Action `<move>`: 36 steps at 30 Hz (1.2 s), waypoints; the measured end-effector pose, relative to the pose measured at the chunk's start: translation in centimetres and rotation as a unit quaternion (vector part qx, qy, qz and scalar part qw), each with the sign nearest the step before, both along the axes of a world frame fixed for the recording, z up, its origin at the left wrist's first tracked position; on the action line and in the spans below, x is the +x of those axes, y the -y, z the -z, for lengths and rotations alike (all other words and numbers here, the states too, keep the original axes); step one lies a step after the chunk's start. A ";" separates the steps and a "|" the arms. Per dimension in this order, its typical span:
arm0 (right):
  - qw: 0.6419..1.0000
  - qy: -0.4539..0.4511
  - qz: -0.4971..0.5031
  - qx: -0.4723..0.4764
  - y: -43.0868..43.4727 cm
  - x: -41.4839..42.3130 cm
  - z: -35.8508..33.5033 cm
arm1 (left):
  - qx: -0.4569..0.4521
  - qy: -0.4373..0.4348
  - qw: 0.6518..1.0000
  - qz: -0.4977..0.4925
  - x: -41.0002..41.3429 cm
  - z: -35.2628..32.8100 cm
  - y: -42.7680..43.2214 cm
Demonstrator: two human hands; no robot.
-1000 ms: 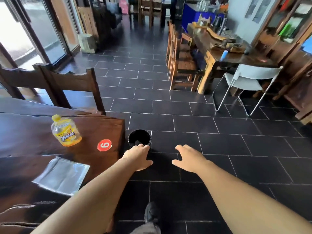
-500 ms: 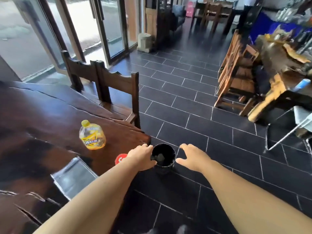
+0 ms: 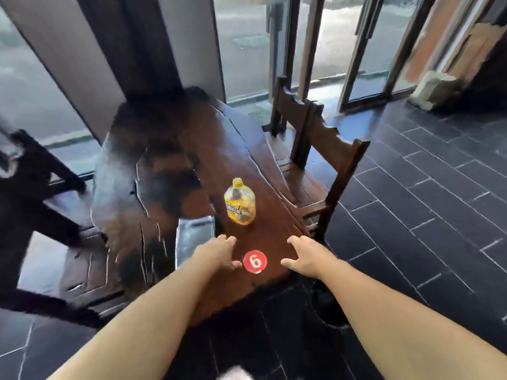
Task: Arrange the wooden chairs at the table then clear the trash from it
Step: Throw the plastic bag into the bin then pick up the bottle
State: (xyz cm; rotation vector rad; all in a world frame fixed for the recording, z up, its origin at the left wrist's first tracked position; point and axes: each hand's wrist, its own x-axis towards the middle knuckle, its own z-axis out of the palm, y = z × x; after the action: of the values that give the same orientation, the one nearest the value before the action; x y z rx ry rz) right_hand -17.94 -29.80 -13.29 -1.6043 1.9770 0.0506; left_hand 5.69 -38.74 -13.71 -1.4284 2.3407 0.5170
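Both arms have swung off the black bin (image 3: 326, 300) on the floor, which they flanked half a second ago, and now reach over the near end of the tabletop (image 3: 164, 160). The left grip (image 3: 216, 253) and right grip (image 3: 304, 256) hang with fingers loosely spread, holding nothing. Between them lies a red disc marked 6 (image 3: 254, 261); the left thumb sits just beside its rim, and I cannot tell if it touches.

Ahead of the grips, closer to the left one, a yellow-capped bottle (image 3: 240, 204) stands upright. A silver foil packet (image 3: 192, 237) lies flat just left of the left grip, its near part hidden under that forearm. Beyond the right grip, a wooden chair (image 3: 323, 149) is drawn up to the tabletop's edge. Far left of the left grip, another dark chair (image 3: 33, 187) is blurred. The bin sits below the right wrist.
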 end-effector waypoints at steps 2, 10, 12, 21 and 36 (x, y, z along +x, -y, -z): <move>0.999 -0.004 -0.044 -0.004 1.4 0.4 0.1 | -0.008 0.001 0.999 -0.048 1.5 -0.1 -0.8; 0.983 0.004 -0.185 0.004 4.6 5.2 0.7 | 0.003 -0.009 0.976 -0.216 7.3 0.3 -6.3; 0.980 0.016 -0.200 0.005 5.2 6.7 1.0 | 0.005 0.000 0.970 -0.241 8.6 0.3 -7.2; 0.980 0.048 -0.191 0.014 8.7 10.6 2.6 | 0.014 -0.009 0.959 -0.283 13.7 1.9 -5.4; 0.994 0.073 -0.042 0.069 16.2 16.8 10.0 | 0.102 -0.134 0.938 -0.303 16.7 9.7 8.6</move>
State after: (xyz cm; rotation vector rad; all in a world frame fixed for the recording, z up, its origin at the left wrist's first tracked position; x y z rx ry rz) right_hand -1.18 -46.05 -23.31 -1.5549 1.7554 0.0978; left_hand 22.39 -47.30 -23.36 -2.0744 1.9100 1.1458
